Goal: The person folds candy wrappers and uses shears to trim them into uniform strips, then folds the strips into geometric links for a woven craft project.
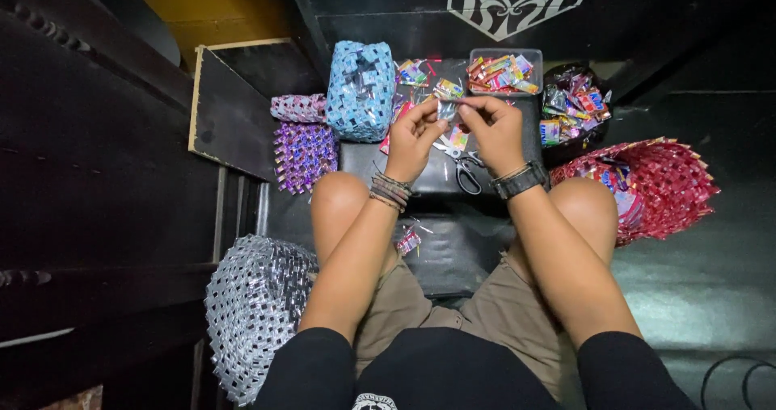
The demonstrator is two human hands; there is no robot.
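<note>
- A small silvery wrapper strip [447, 109] is pinched between the fingertips of the left hand [414, 135] and the right hand [495, 131]; both grips are narrow, closed on the strip.
- The strip is held above the black stool top [364, 158], in front of the knees.
- Beaded bracelets [391, 190] are seen on the left wrist, a dark watch [520, 180] on the right.
- Scissors [462, 168] are laid on the stool, just below the hands.
- A clear tub of coloured wrappers [504, 72] is set beyond the hands; a dark bag of wrappers [575, 103] is beside it.
- A blue woven box [360, 89] stands to the left; purple woven pieces [303, 145] are next to it.
- A red woven basket [656, 185] is noted at the right knee, a silver woven basket [252, 306] at lower left.
- Loose wrappers [408, 239] lie between the thighs.
</note>
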